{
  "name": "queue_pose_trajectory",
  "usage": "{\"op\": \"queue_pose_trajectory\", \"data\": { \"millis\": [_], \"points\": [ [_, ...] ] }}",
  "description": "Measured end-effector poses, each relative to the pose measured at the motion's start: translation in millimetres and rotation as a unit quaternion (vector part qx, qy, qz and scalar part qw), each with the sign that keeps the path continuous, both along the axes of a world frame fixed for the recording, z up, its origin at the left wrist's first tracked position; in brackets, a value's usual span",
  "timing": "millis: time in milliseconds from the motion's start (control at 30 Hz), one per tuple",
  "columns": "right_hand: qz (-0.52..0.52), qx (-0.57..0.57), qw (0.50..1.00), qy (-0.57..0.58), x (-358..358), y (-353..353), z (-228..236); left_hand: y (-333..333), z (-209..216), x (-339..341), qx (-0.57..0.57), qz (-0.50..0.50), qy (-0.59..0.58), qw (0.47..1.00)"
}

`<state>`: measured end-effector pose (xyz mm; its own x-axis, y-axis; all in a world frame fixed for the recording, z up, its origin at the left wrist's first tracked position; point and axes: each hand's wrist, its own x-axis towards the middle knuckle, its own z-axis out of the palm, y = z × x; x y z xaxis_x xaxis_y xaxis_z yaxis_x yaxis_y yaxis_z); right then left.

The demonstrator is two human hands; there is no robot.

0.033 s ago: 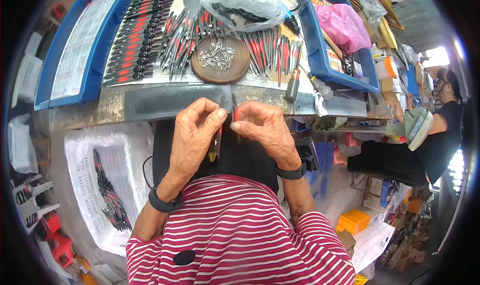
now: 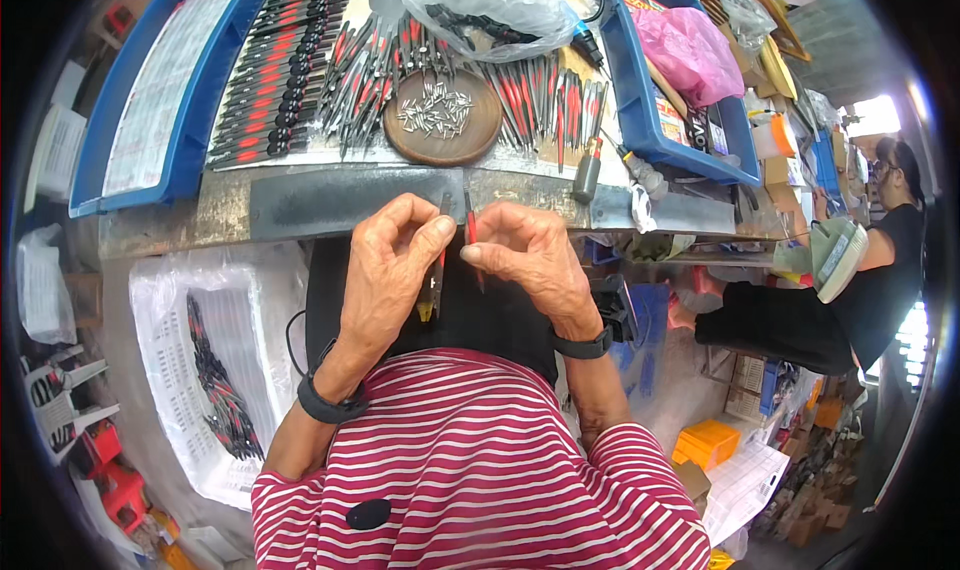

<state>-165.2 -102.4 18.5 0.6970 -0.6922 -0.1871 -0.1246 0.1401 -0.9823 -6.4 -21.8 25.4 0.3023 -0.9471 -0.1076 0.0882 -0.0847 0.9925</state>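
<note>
Just off the table's front edge, both my hands are raised close together. My left hand [image 2: 388,265] pinches a slim dark piece with red on it [image 2: 436,285], its yellow lower end pointing down. Between thumb and fingers of my right hand [image 2: 532,260] is a slim red-and-black pen-shaped piece [image 2: 470,230], nearly upright. The two pieces are apart; my fingers hide parts of both. Beyond my hands, a round wooden dish [image 2: 440,152] holds many small silvery metal pins [image 2: 436,115]. Rows of red-and-black pen-shaped pieces [image 2: 265,90] lie left of the dish, loose ones [image 2: 515,100] right of it.
Blue trays [image 2: 185,160] [image 2: 640,120] flank the work area. A clear plastic bag [image 2: 485,5] lies behind the dish, a grey-handled tool [image 2: 587,178] to its right. A white basket [image 2: 265,340] with more pieces stands below left. At right sits another person [image 2: 885,260].
</note>
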Motion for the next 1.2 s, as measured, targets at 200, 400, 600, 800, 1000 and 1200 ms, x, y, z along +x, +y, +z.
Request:
{"op": "queue_pose_trajectory", "data": {
  "millis": [200, 400, 600, 800, 1000, 1200],
  "points": [
    [-0.028, 0.012, 0.999, 0.01, 3.0, 6.7, 2.1, 1.6, -1.9, -5.2, 0.03, 0.02, 0.091, 0.995],
    [-0.039, -0.005, 0.999, -0.018, 10.1, 13.9, 1.7, 1.6, -9.8, -4.2, 0.029, 0.006, 0.161, 0.987],
    [-0.032, 0.008, 0.999, -0.036, 15.5, 16.8, -3.6, 4.0, -17.9, -1.3, 0.031, -0.001, 0.212, 0.977],
    [-0.026, 0.007, 0.999, -0.023, 17.9, 17.7, -4.6, 2.7, -24.3, -0.7, 0.041, 0.005, 0.199, 0.979],
    [-0.033, 0.012, 0.999, -0.017, 19.1, 19.0, -5.9, 2.6, -26.2, -1.4, 0.039, 0.012, 0.212, 0.976],
    [-0.029, 0.016, 0.999, -0.024, 20.2, 20.7, -7.4, 3.7, -25.5, -2.3, 0.032, 0.019, 0.248, 0.968]
  ]
}}
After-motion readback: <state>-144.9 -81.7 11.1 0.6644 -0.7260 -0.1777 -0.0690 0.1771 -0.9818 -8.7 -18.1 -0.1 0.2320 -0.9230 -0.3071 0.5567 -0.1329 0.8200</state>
